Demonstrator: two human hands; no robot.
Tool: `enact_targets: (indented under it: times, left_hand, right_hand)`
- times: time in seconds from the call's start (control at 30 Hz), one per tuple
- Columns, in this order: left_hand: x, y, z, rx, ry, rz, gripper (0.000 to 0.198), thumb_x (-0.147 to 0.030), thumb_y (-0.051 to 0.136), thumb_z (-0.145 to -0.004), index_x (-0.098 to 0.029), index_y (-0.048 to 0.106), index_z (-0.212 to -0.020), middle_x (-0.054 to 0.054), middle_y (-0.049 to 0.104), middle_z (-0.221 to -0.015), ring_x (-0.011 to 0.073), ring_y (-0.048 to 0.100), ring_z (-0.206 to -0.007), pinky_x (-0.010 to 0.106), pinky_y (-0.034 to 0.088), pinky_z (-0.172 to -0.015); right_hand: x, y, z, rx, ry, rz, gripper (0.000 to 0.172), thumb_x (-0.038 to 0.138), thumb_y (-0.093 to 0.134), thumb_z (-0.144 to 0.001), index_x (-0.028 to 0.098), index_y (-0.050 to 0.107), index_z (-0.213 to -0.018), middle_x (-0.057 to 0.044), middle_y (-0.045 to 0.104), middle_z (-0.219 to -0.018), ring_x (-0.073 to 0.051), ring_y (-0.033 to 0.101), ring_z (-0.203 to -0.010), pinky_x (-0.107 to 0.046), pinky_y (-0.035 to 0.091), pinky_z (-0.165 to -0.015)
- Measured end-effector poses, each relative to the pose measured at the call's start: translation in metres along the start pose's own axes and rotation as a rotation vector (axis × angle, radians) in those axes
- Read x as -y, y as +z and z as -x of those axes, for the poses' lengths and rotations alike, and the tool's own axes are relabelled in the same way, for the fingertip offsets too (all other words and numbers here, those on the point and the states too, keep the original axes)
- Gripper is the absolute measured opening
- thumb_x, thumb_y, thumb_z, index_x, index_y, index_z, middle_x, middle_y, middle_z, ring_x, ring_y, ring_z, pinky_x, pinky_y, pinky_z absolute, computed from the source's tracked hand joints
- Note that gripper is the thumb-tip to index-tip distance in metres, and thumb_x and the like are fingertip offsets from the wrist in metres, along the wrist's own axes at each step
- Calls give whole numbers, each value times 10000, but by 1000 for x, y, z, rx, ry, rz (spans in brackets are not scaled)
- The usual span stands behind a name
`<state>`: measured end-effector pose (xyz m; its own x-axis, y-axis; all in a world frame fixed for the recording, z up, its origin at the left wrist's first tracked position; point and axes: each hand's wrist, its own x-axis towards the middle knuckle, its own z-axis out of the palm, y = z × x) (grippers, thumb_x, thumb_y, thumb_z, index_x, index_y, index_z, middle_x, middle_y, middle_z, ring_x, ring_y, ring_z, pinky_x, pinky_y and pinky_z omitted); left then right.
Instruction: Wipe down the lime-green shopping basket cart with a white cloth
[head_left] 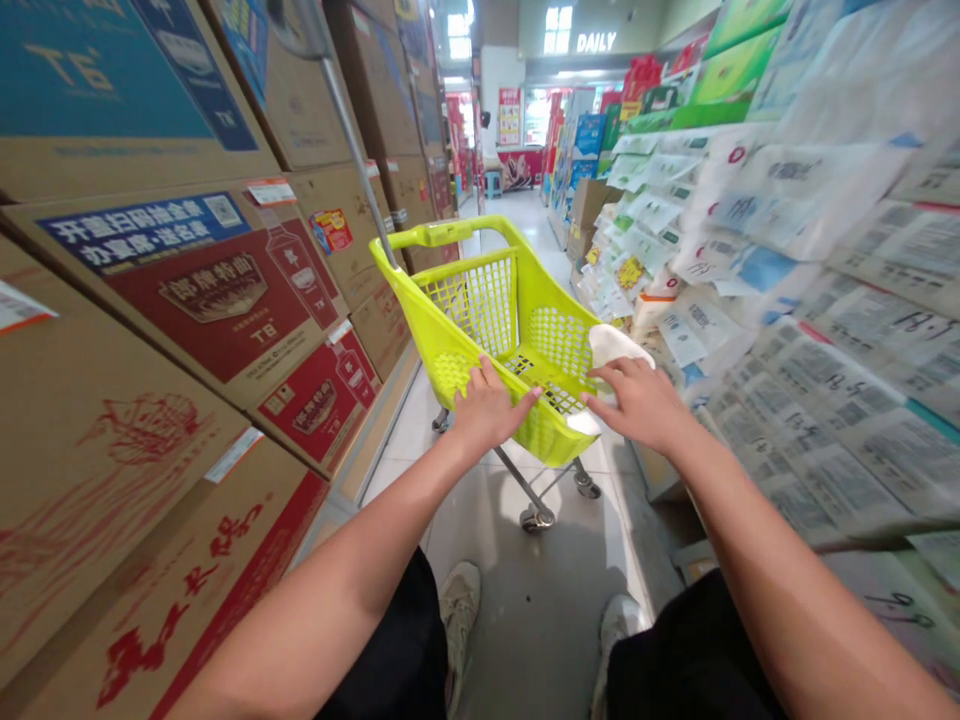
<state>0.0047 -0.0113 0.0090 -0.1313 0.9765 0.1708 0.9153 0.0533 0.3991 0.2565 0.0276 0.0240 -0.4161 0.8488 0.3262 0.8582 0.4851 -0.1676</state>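
We lay our left hand (489,405) over the near side of the lime-yellow plastic shopping cart (545,272), fingers loosely spread, thumb apart. Our right hand (636,395) curves its parted fingers at the cart's right corner, contact unclear; we reach both bare forearms (352,560) forward, the cart standing ahead beside stacked brown cardboard boxes (217,375).

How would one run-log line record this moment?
left hand: open at lime cart; right hand: open at near corner; cart: in aisle; boxes: left; wrapped packs: right
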Motion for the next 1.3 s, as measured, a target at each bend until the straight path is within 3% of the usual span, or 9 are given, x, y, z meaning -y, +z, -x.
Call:
enact_targets:
  times: [0.1,0.2,0.33,0.53,0.67,0.77,1.0,1.13,1.3]
  left_hand:
    - [12,-7,-2,-126,163,-141,860,-642,541,-961,-43,387,-1557,324,470,-1493,468,488,-1389,624,370,-1160]
    - [28,-8,-13,-173,336,-227,689,-462,657,-928,-101,496,-1493,287,384,-1594,446,389,-1478,634,261,-1240]
    - [44,-6,-32,-156,484,-243,581,-375,685,-928,-208,553,-1469,196,437,-1594,380,348,-1517,615,170,-1289]
    - [51,-11,-54,-211,545,-230,358,-468,711,-928,-301,719,-1245,98,639,-1322,332,476,-1305,529,293,-1215]
    - [45,-10,-53,-213,550,-233,382,-508,725,-912,-298,732,-1231,99,640,-1298,337,473,-1269,510,369,-1135]
    - [37,-6,-48,-222,548,-235,406,-524,696,-928,-283,724,-1253,111,627,-1315,348,466,-1275,504,413,-1071]
    - [25,-2,-42,-230,582,-178,433,-561,646,-949,-267,719,-1258,133,621,-1292,356,465,-1270,487,411,-1058]
    - [18,1,-40,-218,582,-151,457,-599,665,-925,-268,717,-1235,139,624,-1294,375,477,-1252,519,376,-1064]
    - [8,3,-33,-227,577,-115,458,-599,647,-937,-259,704,-1239,137,629,-1282,373,480,-1261,539,338,-1073]
  right_hand:
    - [-21,10,7,195,-32,-22,658,708,510,-952,199,738,-1301,-191,704,-1320,-400,604,-1285,-612,394,-1140]
    - [-36,11,10,254,-146,-165,746,748,672,-833,215,719,-1352,-164,710,-1346,-390,628,-1272,-580,428,-1143]
    - [-45,2,10,289,-291,-350,489,642,654,-899,262,814,-1162,-107,774,-1241,-340,686,-1194,-552,456,-1154]
    - [-36,-25,11,412,-215,-591,517,656,519,-991,269,833,-1126,-54,804,-1174,-298,720,-1160,-491,523,-1103]
    - [-22,-31,11,329,-85,-593,541,709,638,-892,246,831,-1095,-56,818,-1075,-283,748,-1014,-426,590,-960]
    - [-16,-26,12,401,-130,-534,499,675,792,-761,242,831,-1005,-62,816,-982,-278,743,-933,-388,598,-887]
    - [-34,-33,13,507,-127,-554,531,733,646,-862,237,779,-729,-1,739,-690,-223,679,-698,-336,564,-703]
    - [-29,-43,10,291,-22,-513,521,690,569,-933,247,832,-854,-9,774,-744,-245,695,-705,-364,573,-691]
    - [13,-38,1,-195,50,-515,443,583,577,-970,258,838,-1121,-56,810,-1149,-330,750,-1068,-479,573,-980]
